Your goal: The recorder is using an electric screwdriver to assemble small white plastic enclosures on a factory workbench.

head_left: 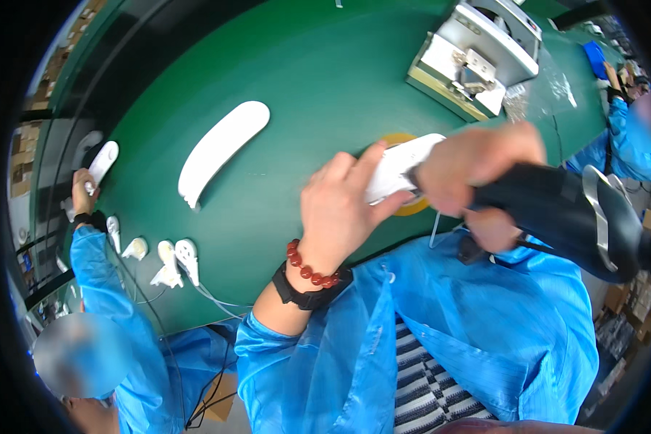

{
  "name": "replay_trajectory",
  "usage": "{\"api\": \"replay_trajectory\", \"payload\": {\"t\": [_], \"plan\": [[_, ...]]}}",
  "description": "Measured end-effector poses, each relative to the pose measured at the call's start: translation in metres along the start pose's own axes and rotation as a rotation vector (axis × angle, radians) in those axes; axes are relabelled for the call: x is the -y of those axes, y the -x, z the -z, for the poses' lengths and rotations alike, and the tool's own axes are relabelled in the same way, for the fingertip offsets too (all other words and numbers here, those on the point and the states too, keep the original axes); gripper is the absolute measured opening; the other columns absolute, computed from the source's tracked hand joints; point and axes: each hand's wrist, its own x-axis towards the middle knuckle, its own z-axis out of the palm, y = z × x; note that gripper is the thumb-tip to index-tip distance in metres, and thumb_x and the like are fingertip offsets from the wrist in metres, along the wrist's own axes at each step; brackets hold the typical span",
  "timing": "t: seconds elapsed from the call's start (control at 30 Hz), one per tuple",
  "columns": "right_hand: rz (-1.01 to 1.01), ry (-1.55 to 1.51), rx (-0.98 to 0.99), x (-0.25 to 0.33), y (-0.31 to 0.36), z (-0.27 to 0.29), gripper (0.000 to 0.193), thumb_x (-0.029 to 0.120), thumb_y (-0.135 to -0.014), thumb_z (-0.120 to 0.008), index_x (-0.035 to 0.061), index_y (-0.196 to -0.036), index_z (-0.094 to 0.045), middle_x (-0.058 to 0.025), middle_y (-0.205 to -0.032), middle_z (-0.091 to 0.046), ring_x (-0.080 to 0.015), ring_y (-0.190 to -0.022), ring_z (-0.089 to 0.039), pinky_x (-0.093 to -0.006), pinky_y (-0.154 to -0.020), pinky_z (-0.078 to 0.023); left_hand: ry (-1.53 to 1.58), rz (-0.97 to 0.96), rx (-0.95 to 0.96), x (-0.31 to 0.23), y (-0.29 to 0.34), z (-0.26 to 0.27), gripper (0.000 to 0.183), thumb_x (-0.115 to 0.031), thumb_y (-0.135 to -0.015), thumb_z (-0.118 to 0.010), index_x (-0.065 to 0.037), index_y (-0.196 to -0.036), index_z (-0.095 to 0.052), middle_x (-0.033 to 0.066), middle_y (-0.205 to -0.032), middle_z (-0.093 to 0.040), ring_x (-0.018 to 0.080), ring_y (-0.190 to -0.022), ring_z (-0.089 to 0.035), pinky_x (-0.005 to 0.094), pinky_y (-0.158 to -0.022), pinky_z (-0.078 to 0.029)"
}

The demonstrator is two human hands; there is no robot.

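My left hand (340, 202) is closed on the near end of a white plastic housing (401, 165), thumb on one side and fingers on the other. Under the housing lies a yellow ring (414, 208) that looks like a roll of tape. In my right hand (477, 173), blurred by motion, is a black electric screwdriver (557, 210). Its tip points at the housing; my fingers hide the exact contact. A long curved white plastic cover (224, 148) rests on the green table, left of my left hand.
On the green table (318, 79), a machine with a metal feeder (477, 69) stands at the back right. White cabled parts (177, 260) lie to the left. One co-worker's hand (84, 189) holds a white piece at far left; another person in blue (633, 137) sits at far right.
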Motion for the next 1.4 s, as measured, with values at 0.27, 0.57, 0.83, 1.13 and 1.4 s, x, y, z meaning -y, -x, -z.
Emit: {"api": "replay_trajectory", "payload": {"t": [0.27,0.57,0.83,1.13,1.4], "plan": [[0.216,0.082,-0.390,0.032,0.024,0.022,0.037,0.038,-0.093,-0.064,0.0108,-0.112,-0.048,-0.0005,-0.076,-0.053,-0.0124,-0.061,-0.049,-0.0282,-0.055,-0.040,-0.231,-0.212,-0.231,0.041,-0.084,0.070,0.070,-0.039,-0.067,-0.085,-0.004,-0.122,-0.058,0.0156,-0.092,-0.060,0.0354,-0.083,-0.062,0.0414,-0.070,-0.052],[-0.298,0.240,-0.526,-0.008,0.081,0.006,0.030,0.006,-0.088,-0.067,0.0046,-0.107,-0.043,-0.0067,-0.078,-0.054,-0.0156,-0.067,-0.055,-0.0307,-0.064,-0.047,-0.640,0.073,-0.141,0.191,-0.190,0.102,0.061,-0.041,-0.084,-0.072,-0.007,-0.131,-0.052,0.0191,-0.114,-0.062,0.0378,-0.106,-0.061,0.0485,-0.088,-0.048],[-0.433,0.165,-0.599,0.017,0.076,0.012,0.031,0.022,-0.091,-0.068,0.0077,-0.101,-0.042,-0.0057,-0.075,-0.052,-0.0179,-0.070,-0.054,-0.0342,-0.068,-0.045,-0.626,0.416,-0.053,0.300,-0.218,0.178,0.053,-0.037,-0.092,-0.052,0.000,-0.129,-0.058,0.0303,-0.125,-0.058,0.0442,-0.120,-0.054,0.0450,-0.103,-0.043],[0.116,0.226,-0.732,0.031,0.012,0.079,0.031,0.030,-0.095,-0.060,0.0067,-0.109,-0.044,-0.0052,-0.073,-0.051,-0.0141,-0.058,-0.047,-0.0306,-0.056,-0.043,-1.220,0.606,0.091,0.386,-0.132,0.232,0.042,-0.014,-0.085,-0.053,-0.011,-0.127,-0.056,0.0180,-0.118,-0.063,0.0354,-0.112,-0.060,0.0525,-0.089,-0.049],[0.119,0.212,-0.578,0.007,-0.013,0.085,0.028,0.025,-0.096,-0.060,0.0062,-0.111,-0.045,-0.0057,-0.076,-0.051,-0.0147,-0.065,-0.050,-0.0310,-0.059,-0.043,-1.409,0.539,-0.247,0.268,-0.132,0.238,0.033,-0.036,-0.084,-0.069,-0.008,-0.103,-0.067,0.0140,-0.104,-0.066,0.0329,-0.101,-0.063,0.0517,-0.078,-0.052]]}}
